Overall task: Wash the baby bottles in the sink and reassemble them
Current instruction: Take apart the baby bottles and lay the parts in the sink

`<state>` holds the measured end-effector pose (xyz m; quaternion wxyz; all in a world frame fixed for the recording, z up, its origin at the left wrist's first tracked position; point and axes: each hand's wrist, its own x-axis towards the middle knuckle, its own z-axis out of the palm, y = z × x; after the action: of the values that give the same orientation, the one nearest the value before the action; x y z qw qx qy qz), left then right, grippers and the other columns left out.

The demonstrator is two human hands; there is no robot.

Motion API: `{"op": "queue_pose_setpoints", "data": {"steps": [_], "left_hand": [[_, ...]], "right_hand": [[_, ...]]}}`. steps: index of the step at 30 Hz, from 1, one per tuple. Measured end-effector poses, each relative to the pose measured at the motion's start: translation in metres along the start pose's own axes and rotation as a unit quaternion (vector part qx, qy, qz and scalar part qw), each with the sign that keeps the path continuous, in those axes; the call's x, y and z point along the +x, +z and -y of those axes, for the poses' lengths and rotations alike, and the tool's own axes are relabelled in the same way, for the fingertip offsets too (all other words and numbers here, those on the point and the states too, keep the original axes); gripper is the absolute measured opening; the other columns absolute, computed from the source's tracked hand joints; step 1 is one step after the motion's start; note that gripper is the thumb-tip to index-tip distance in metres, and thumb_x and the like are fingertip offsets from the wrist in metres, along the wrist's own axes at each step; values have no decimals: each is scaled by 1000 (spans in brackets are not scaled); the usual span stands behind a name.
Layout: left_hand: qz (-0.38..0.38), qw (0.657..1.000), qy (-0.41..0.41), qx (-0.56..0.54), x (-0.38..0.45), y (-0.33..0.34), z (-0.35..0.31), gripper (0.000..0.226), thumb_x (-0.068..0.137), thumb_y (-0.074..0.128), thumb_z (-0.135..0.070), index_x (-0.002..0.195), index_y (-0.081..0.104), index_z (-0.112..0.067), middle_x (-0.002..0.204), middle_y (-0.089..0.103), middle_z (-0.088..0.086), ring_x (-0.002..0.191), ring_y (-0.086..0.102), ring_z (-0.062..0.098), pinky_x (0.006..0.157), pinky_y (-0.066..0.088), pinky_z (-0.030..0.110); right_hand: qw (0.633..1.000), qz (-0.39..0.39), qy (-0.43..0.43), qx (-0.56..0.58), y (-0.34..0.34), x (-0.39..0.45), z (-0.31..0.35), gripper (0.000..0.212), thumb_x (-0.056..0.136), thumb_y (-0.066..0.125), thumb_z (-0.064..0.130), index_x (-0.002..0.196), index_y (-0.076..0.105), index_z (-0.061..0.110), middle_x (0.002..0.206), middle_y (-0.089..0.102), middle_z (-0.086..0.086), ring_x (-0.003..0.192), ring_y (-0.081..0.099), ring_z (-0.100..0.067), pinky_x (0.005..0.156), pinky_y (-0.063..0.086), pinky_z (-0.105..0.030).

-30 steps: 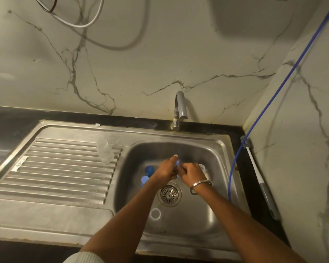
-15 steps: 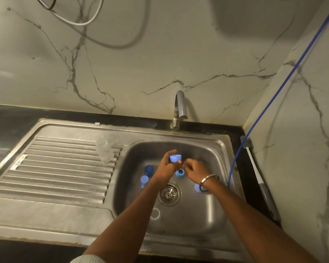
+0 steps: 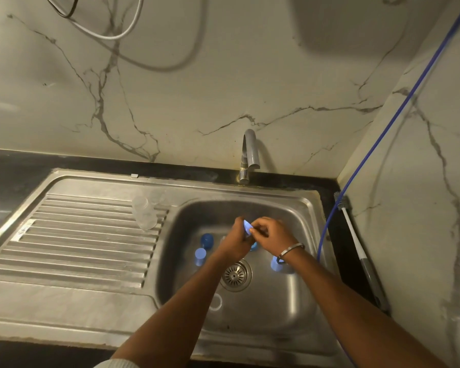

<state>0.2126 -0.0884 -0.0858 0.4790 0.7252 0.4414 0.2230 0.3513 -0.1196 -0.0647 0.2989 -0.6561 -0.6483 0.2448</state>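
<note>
Above the sink (image 3: 307, 208) drain, we hold a small blue cap (image 3: 247, 226) between our left hand (image 3: 235, 241) and right hand (image 3: 272, 235), both pinching it, likely to rub it clean; other bottle parts lie around the drain.

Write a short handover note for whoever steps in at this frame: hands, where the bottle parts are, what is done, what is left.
Left hand and right hand both hold one small blue bottle part over the sink basin.
Loose in the basin: dark blue cap, light blue cap, another blue piece, clear ring.
Clear bottles sit on the drainboard. Bottle brush lies on the right counter.
No water shows at the tap.
Nothing reassembled yet; the parts still need fitting to the bottles.
</note>
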Motion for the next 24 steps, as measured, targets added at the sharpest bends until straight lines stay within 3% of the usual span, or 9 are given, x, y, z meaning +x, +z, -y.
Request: {"op": "queue_pose_setpoints", "data": {"steps": [4,8,13,16,20,24], "left_hand": [[-6,999,17,41,1,4,1,23,91,57,-3,104,39,-9,94,49,2,83,51,10,68,43,12],[-8,998,40,55,-1,7,4,24,91,54,1,103,36,-10,98,47,4,78,46,4,69,41,8],[-4,998,49,50,-3,8,11,21,92,52,-1,102,35,-9,96,46,1,78,46,6,69,43,10],[8,999,33,38,-4,7,13,22,93,53,-3,104,34,-7,96,47,2,80,49,8,68,44,12],[30,999,-23,-3,-1,-2,15,34,92,62,-14,116,41,-3,109,58,12,100,58,23,90,50,38],[106,988,-64,-89,1,-11,16,45,91,62,-14,130,40,-17,116,57,9,108,57,20,98,48,39]], "right_hand": [[999,10,18,-47,3,3,1,7,81,64,11,78,65,5,77,61,-8,67,58,-23,63,45,-30],[997,13,21,-71,4,1,3,10,78,64,10,70,60,6,68,50,-1,60,44,-18,56,29,-21],[997,24,5,-67,6,-1,6,21,78,64,8,66,49,17,67,45,-1,60,40,-19,52,25,-18],[997,30,-6,-67,7,-1,4,17,80,64,7,68,53,15,69,46,-1,61,41,-18,52,26,-12],[996,52,-35,-64,5,-4,-3,4,83,63,6,81,63,3,79,55,-5,69,51,-18,63,36,-19],[993,71,-68,-63,1,-6,-7,6,86,62,5,89,65,0,96,56,-12,81,53,-14,74,42,-20]]}}
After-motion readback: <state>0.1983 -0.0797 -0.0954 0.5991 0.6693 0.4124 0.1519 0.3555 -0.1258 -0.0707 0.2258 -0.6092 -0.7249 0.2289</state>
